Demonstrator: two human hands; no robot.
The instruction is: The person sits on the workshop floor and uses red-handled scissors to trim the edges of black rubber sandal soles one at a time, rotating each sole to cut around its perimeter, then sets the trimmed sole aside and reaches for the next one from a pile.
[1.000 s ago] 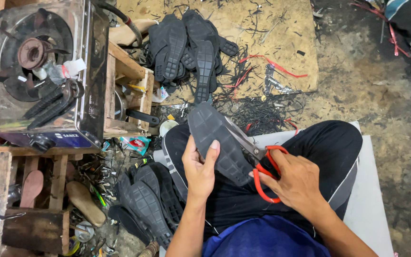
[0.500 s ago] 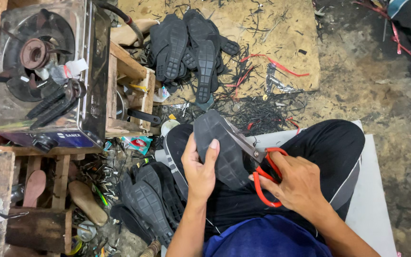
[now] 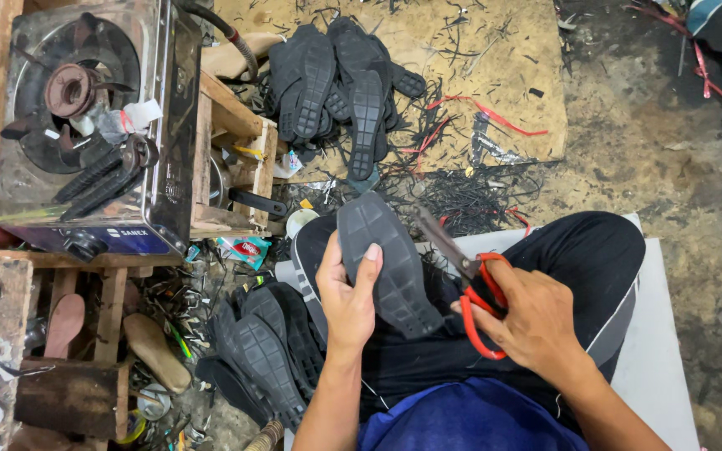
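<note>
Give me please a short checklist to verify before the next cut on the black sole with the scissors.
1. Left hand holds the black sole firmly, thumb on its tread: ok.
2. Right hand grip through the red scissors handles: ok.
3. Blades at the sole's right edge: ok.
4. Left fingers away from the blades: ok.
5. Blades open enough: cannot tell.
6. Sole held above the lap, not on it: cannot tell.

– How is the left hand (image 3: 348,288) set?
– Raised over the lap, back toward the camera, fingers (image 3: 368,267) curled in a closed grip, forearm running straight up from below.
– And the right hand (image 3: 532,321)?
– Lower right, knuckles up, fingers closed through handle loops, wrist angled inward, forearm bare.
</note>
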